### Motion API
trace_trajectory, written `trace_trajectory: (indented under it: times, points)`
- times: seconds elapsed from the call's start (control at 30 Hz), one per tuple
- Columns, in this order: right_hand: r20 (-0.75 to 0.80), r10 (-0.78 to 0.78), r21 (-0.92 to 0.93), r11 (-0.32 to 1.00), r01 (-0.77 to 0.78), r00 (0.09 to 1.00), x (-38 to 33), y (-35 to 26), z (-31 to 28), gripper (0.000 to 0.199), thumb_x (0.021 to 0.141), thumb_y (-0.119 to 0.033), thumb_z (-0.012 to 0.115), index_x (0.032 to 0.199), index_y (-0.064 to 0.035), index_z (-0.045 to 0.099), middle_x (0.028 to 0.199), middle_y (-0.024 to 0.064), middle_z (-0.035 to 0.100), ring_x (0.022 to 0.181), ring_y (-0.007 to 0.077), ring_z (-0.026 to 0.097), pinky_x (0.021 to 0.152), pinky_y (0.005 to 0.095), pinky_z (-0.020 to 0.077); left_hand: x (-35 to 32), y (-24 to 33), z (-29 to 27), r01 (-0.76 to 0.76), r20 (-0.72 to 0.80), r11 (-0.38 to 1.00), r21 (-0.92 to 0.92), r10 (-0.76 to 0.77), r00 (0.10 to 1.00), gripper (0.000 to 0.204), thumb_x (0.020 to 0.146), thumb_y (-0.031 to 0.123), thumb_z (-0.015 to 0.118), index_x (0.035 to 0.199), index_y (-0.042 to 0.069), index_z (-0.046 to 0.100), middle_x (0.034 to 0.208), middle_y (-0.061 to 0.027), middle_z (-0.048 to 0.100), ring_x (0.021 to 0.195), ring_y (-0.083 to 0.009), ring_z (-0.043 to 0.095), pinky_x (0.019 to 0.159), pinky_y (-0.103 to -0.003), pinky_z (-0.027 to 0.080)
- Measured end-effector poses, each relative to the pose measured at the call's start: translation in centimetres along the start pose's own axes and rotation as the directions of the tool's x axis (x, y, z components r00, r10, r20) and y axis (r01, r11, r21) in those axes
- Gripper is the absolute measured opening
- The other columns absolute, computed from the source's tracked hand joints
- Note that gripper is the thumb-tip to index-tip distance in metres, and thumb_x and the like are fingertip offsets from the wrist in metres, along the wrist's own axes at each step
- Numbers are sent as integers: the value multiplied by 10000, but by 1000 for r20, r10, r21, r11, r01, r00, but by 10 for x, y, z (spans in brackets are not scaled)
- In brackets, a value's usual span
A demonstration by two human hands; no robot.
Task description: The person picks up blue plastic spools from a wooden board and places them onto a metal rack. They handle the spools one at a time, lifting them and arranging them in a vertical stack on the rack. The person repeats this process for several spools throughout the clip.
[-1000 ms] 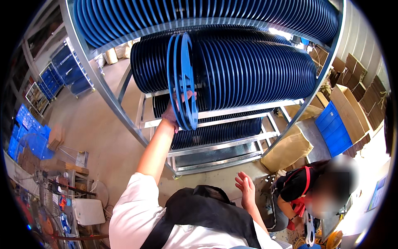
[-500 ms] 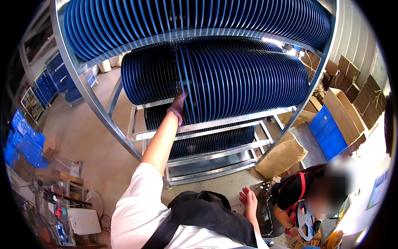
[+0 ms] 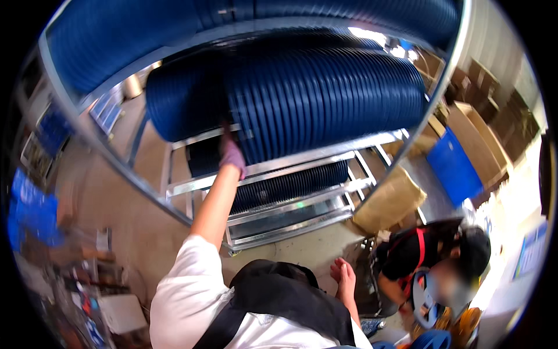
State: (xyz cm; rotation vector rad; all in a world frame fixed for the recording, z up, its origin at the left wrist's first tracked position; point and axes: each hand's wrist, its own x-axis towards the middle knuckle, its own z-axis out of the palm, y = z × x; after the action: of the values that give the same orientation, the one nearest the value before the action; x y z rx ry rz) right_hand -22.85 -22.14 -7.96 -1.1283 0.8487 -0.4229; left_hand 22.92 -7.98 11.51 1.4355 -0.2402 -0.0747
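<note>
My left hand point(image 3: 231, 156) reaches forward into a dark gap in the middle row of a metal rack. Its fingertips are smeared and hidden in shadow among blue discs that look like reels. A long row of these discs point(image 3: 325, 102) stands on edge to the right of the hand, and a shorter row point(image 3: 180, 107) stands to its left. Whether the fingers grip a disc cannot be made out. Beside my black apron, my right hand point(image 3: 344, 273) hangs with loosely bent fingers and holds nothing.
The rack's front rail point(image 3: 302, 160) runs below my left hand; more discs fill the level above point(image 3: 360, 14) and below point(image 3: 290, 185). At right a co-worker point(image 3: 401, 256) bends over a pale reel point(image 3: 425, 299). A brown sack point(image 3: 389, 200) and blue crate point(image 3: 456, 166) stand behind.
The view has shifted and blurred, and the rack sits further left and higher. My left hand stays in the gap, which looks wider and darker. The fingers of my right hand have bent slightly.
</note>
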Motion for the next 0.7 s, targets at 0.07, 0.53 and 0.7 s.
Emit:
trace_trajectory:
  times: [0.07, 0.53, 0.7]
  points:
    - [-85, -15, 47, 999, 19, 996, 0, 14, -6, 407, 1002, -341, 495, 1273, -44, 554, 1130, 64, 625, 945, 174, 620, 785, 303, 498, -63, 13, 15, -415, -131, 862, 292, 466, 875, 615, 987, 483, 347, 1420, 49, 393, 1461, -155, 402, 1336, -269, 399, 1123, -426, 260]
    - [-779, 188, 339, 928, 151, 598, -104, 160, 90, 324, 966, -255, 559, 1196, -32, 608, 1002, 28, 658, 889, 113, 601, 791, 264, 482, -206, -169, 88, -538, 918, 825, 174, -334, -216, 461, 925, 141, 465, 1379, 70, 494, 1341, -148, 547, 1270, -325, 480, 1103, -415, 317]
    - [-799, 252, 87, 947, -309, 546, -157, 224, 139, 373, 906, -364, 591, 1167, -101, 638, 1056, 110, 686, 1002, 251, 649, 860, 346, 495, -191, -260, 95, -600, 782, 733, 321, -563, -269, 473, 958, 195, 443, 1422, 107, 450, 1367, -150, 540, 1287, -266, 494, 1075, -327, 351]
